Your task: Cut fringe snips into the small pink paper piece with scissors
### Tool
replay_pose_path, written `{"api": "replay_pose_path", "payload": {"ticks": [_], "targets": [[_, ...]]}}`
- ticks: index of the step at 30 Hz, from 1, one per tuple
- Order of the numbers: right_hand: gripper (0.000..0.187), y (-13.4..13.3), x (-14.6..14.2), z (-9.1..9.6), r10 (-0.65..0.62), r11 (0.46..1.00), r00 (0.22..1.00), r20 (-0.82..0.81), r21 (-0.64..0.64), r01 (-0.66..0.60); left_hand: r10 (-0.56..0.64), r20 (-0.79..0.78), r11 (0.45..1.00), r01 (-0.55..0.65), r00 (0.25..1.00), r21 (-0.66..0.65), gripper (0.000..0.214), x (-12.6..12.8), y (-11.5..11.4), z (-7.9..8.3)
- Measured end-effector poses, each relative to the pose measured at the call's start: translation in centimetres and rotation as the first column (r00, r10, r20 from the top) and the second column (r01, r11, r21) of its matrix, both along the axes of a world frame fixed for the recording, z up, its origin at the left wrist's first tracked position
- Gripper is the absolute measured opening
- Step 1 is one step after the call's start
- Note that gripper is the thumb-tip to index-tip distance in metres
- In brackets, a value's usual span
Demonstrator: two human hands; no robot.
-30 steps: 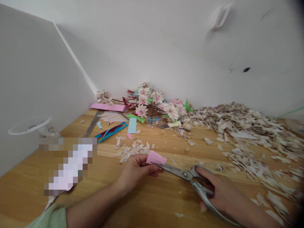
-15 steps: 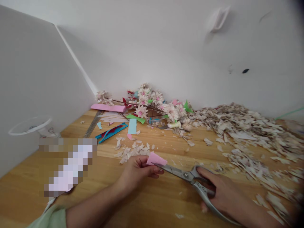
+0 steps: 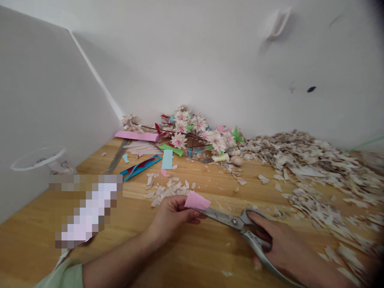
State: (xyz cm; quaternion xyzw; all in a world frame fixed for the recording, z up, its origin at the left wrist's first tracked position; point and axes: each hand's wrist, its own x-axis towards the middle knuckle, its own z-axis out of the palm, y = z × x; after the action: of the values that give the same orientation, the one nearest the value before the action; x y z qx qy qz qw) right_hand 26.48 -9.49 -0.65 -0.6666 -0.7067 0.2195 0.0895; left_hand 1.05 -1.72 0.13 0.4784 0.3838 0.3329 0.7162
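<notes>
My left hand (image 3: 173, 216) pinches a small folded piece of pink paper (image 3: 196, 200) just above the wooden table (image 3: 186, 260). My right hand (image 3: 280, 248) grips the handles of metal scissors (image 3: 237, 224), whose blades point left and meet the lower edge of the pink paper. Both hands are closed around what they hold.
A bunch of pale paper flowers (image 3: 195, 134) lies at the back by the wall. Coloured paper strips (image 3: 141, 165) and a pink block (image 3: 136, 136) lie left of it. A large heap of paper scraps (image 3: 315, 168) covers the right side. A smaller scrap pile (image 3: 168, 188) sits beyond my left hand.
The scissor blades have slid a little further under the pink paper. Otherwise both hands stay in place.
</notes>
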Motion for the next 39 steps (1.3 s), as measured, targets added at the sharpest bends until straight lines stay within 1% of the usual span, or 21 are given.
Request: {"api": "replay_pose_path", "payload": {"ticks": [3, 6, 11, 16, 20, 23, 25, 30, 37, 39], "targets": [[0.036, -0.06, -0.14, 0.17, -0.008, 1.000, 1.000, -0.011, 0.002, 0.008, 0.000, -0.003, 1.000, 0.000, 1.000, 0.001, 0.023, 0.02, -0.02, 0.12], [0.033, -0.09, -0.17, 0.15, -0.026, 0.999, 0.999, 0.019, 0.026, 0.026, 0.001, -0.005, 1.000, -0.001, 1.000, 0.000, 0.024, 0.04, -0.05, 0.30], [0.034, 0.00, -0.02, -0.05, -0.025, 0.999, 0.998, 0.053, 0.041, 0.023, 0.001, -0.020, 1.000, -0.001, 1.000, -0.016, 0.028, 0.04, -0.09, 0.47], [0.030, 0.17, -0.04, 0.13, -0.025, 1.000, 0.998, 0.066, 0.006, 0.024, 0.000, -0.020, 1.000, 0.000, 1.000, -0.013, 0.027, -0.01, -0.10, 0.34], [0.032, 0.13, 0.04, 0.04, -0.026, 0.999, 0.999, 0.029, 0.020, 0.025, 0.002, -0.005, 1.000, -0.002, 1.000, -0.002, 0.022, 0.00, -0.03, 0.31], [0.039, 0.04, 0.20, -0.18, -0.008, 0.999, 1.000, 0.005, 0.037, 0.008, 0.017, 0.015, 1.000, -0.017, 1.000, 0.004, 0.020, -0.01, 0.09, 0.23], [0.041, 0.02, 0.25, -0.27, -0.008, 0.999, 1.000, 0.016, 0.047, 0.007, 0.023, 0.027, 1.000, -0.023, 0.999, 0.002, 0.019, -0.05, 0.14, 0.13], [0.038, 0.08, 0.15, -0.22, -0.003, 0.999, 0.998, 0.058, 0.037, 0.001, 0.019, 0.047, 1.000, -0.019, 0.999, -0.006, 0.020, -0.11, 0.11, 0.07], [0.033, -0.07, 0.21, -0.49, -0.002, 0.994, 1.000, 0.022, 0.108, -0.001, 0.029, 0.031, 0.999, -0.028, 0.999, -0.037, 0.022, 0.03, 0.02, 0.20], [0.030, -0.09, 0.17, -0.51, -0.010, 0.986, 0.999, 0.031, 0.165, 0.005, 0.029, 0.036, 0.999, -0.027, 0.999, -0.039, 0.023, 0.04, 0.00, 0.19]]}}
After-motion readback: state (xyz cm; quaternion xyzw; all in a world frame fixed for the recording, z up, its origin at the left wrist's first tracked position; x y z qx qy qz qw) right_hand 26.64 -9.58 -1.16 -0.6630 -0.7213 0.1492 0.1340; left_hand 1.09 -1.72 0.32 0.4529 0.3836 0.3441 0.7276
